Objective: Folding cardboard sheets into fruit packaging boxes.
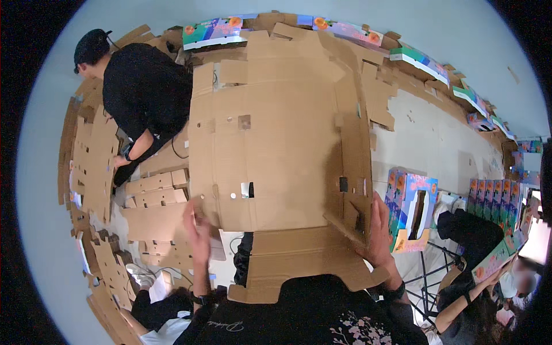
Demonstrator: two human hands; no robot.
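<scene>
A large unfolded cardboard box (pixel 282 126) fills the middle of the view, plain brown inside, with small holes and creases. Its right side panel (pixel 352 144) stands folded up, and a notched front flap (pixel 305 253) reaches back to my chest. My left hand (pixel 198 233) holds the box's near left edge; part of its fingers is hidden by the board. Along the right panel's outer face lies my right hand (pixel 379 236), fingers pointing away from me and palm against the cardboard, its lower part gripping near the corner.
Flat cardboard pieces (pixel 152 221) lie at left, near a person in black (pixel 146 86) who handles another sheet (pixel 92 161). A printed box (pixel 411 210) stands at right beside a black metal frame (pixel 425 282). Another person (pixel 471 305) holds a printed box. More printed boxes (pixel 491 201) stand in a row.
</scene>
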